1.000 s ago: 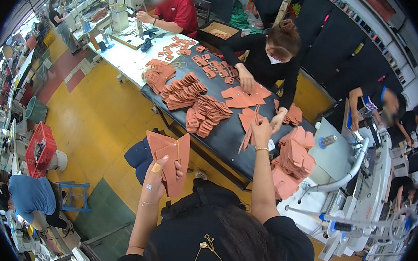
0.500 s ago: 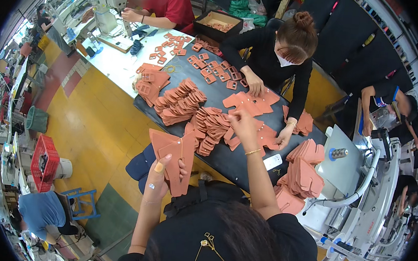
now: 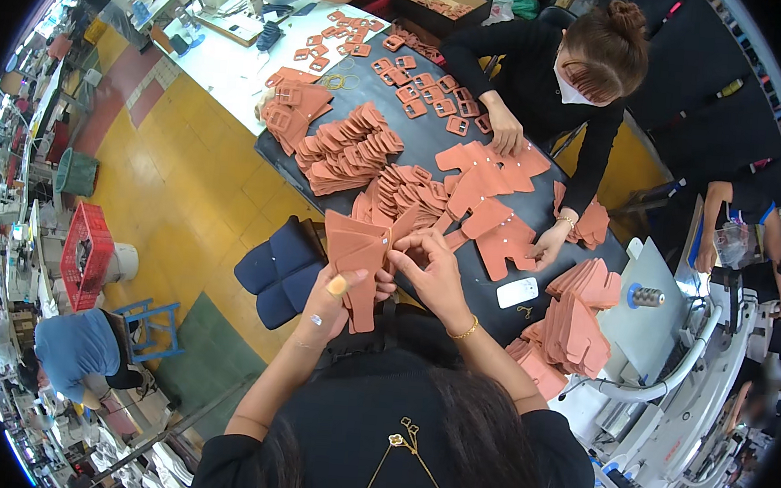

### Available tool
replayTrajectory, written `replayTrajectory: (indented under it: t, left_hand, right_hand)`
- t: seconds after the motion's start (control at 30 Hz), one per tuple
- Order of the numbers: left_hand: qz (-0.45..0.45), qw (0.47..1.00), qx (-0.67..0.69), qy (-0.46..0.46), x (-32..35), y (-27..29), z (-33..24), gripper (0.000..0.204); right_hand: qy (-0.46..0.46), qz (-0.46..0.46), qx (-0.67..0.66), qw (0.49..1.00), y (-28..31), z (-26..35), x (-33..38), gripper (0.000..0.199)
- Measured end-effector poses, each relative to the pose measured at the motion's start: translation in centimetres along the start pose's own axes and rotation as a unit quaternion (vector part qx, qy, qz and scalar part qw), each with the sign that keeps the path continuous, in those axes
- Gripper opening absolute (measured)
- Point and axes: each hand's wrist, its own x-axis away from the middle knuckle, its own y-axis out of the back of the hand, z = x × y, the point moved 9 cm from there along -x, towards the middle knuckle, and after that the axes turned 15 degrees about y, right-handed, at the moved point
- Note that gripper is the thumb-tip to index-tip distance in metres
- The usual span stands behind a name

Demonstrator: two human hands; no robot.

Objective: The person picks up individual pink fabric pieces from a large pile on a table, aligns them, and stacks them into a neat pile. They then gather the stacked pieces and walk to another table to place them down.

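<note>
Bundle of coral pieces point(image 3: 356, 243): fanned, held up at the near edge of the table point(image 3: 421, 147)
Left hand point(image 3: 342, 295): fingers and thumb pinching the bundle low down
Right hand point(image 3: 434, 273): thumb and fingers drawn close at its right side; what they pinch, I can't tell
Stacks point(image 3: 347, 149): crowding the near edge, just beyond
Flat pieces point(image 3: 482, 182): between there and a co-worker's hands point(image 3: 508, 130)
White slab point(image 3: 517, 292): near edge, toward the right end, beside a tall pile point(image 3: 577, 325)
</note>
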Motion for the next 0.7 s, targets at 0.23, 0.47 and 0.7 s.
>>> replayTrajectory:
  t: [0.23,0.47,0.7]
  left_hand:
    - [-0.022,0.981,-0.170,-0.086,0.5,-1.3,-0.3,0.037]
    - [-0.069,0.904,-0.409,-0.105,0.2,-1.5,-0.4,0.045]
    - [-0.071,0.984,-0.152,-0.060,-1.0,-0.1,-0.7,0.023]
  right_hand:
    - [-0.034,0.024,0.005,0.999,-0.5,-0.6,0.7,0.016]
    - [-0.011,0.034,0.052,0.998,-0.2,-1.0,0.7,0.011]
    - [-0.117,-0.053,-0.379,0.916,-0.6,-1.9,1.3,0.005]
